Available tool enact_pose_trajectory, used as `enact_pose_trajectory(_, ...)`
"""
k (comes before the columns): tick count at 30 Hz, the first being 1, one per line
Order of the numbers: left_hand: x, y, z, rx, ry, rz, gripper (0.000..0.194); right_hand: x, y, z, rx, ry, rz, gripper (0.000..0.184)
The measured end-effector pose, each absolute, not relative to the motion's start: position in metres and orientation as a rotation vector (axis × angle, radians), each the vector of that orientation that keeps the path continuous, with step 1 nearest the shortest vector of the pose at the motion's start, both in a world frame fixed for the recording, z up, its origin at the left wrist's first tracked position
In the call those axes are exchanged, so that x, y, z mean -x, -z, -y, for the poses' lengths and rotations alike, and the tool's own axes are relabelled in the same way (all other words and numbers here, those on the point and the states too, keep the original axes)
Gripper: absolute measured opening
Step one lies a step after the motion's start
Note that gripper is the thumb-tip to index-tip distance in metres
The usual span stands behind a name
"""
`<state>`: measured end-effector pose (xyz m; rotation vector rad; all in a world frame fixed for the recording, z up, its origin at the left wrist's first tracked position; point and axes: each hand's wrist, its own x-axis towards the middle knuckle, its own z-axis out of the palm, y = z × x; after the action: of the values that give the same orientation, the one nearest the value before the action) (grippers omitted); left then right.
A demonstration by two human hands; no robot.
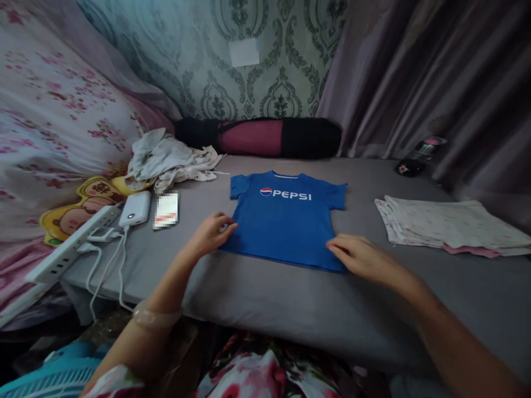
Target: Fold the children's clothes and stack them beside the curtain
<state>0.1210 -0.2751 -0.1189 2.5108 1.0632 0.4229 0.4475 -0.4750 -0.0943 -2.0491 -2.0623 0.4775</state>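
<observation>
At near left and right sides of blue Pepsi T-shirt [286, 226], left hand [212, 233], right hand [360, 257]: grips narrow, cannot tell if pinching; uneven tug could skew hem [282, 258].

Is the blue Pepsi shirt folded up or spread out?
Spread out: the blue shirt lies flat, with both sleeves, the neckline and the bottom hem showing.
</observation>
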Motion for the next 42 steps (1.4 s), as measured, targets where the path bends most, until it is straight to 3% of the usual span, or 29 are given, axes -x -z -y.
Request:
enact_pose_trajectory(3, -0.183, 0.135, 0.281, -2.701, -0.461, -0.755, 0.035, -0.419, 0.115, 0.430, 2.007, -0.198, 1.983, 0.047)
enact_pose_trajectory(8, -0.250, 0.168, 0.294, -2.833, -0.265, -0.703, 0.047, -0.385, 0.151, 0.392, 2.139, -0.168, 2.061, 0.059)
enact_pose_trajectory(13, -0.233, 0.178, 0.273, -2.869, -0.212, -0.933, 0.059, -0.404, 0.167, 0.401, 2.329, -0.142, 1.918, 0.062)
enact_pose_trajectory(24, -0.169, 0.171, 0.235, -2.893, -0.068, -1.250, 0.061, -0.444, 0.164, 0.426, 2.609, -0.008, 1.708, 0.068)
enact_pose_trajectory(28, -0.196, 0.158, 0.239, -2.979, -0.115, -1.213, 0.055, -0.434, 0.152, 0.409, 2.568, -0.011, 1.809, 0.066)
enact_pose_trajectory(34, -0.272, 0.168, 0.227, -2.863, -0.123, -0.950, 0.057, -0.424, 0.161, 0.348, 2.478, -0.280, 1.746, 0.067)
enact_pose_trajectory(42, -0.318, 0.181, 0.180, -2.807, -0.177, -1.066, 0.061, -0.449, 0.171, 0.288, 2.509, -0.209, 1.639, 0.065)
